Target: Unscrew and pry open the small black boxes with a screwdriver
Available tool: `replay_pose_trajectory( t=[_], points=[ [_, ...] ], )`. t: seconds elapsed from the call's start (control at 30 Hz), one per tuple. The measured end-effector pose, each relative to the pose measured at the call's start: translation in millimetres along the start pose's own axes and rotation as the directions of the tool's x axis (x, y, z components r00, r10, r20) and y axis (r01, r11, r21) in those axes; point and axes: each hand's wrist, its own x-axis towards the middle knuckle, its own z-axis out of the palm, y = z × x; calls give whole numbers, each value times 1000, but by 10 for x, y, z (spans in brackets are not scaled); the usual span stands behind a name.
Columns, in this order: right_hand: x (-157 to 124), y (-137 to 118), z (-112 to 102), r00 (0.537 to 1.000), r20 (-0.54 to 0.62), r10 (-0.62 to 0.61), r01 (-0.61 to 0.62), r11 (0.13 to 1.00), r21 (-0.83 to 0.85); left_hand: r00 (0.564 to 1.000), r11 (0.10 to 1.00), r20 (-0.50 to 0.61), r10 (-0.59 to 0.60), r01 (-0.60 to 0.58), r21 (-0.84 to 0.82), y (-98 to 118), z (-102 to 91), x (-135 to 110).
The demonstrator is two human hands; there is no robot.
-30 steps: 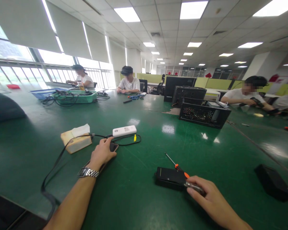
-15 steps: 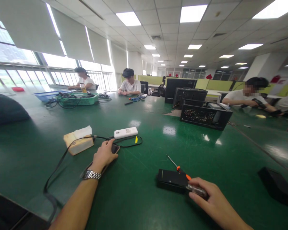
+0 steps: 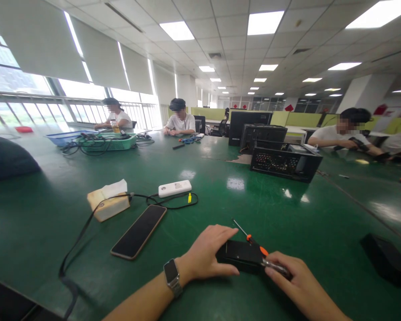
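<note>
A small flat black box (image 3: 242, 255) lies on the green table (image 3: 194, 178) in front of me. My left hand (image 3: 207, 256) grips its left end, thumb under the near edge and fingers over the top. My right hand (image 3: 296, 285) is closed on the clear handle of a small screwdriver (image 3: 255, 243) with an orange collar, whose thin shaft points up and left across the box. A phone (image 3: 138, 232) lies face up, screen dark, to the left of my left hand and apart from it.
A white power bank (image 3: 174, 188), a black cable (image 3: 83, 232) and a tissue pack (image 3: 108, 200) lie beyond the phone. A black computer case (image 3: 284, 162) stands mid-table, a black box (image 3: 386, 258) at the right, baskets (image 3: 103, 140) far left. Several people sit around the table's far edges.
My left hand left the phone and moved right onto the black box. The right hand with the screwdriver has barely shifted.
</note>
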Motion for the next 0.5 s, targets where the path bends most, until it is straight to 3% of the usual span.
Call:
replay_pose_trajectory(
  t=[0.17,0.5],
  points=[
    [-8,0,15,1000,0,7,-7,1000,-2,993,997,90,-70,68,20,-50,15,-23],
    [19,10,120,998,-55,42,-40,999,21,991,995,112,-80,87,-58,-91,18,-31]
  ],
)
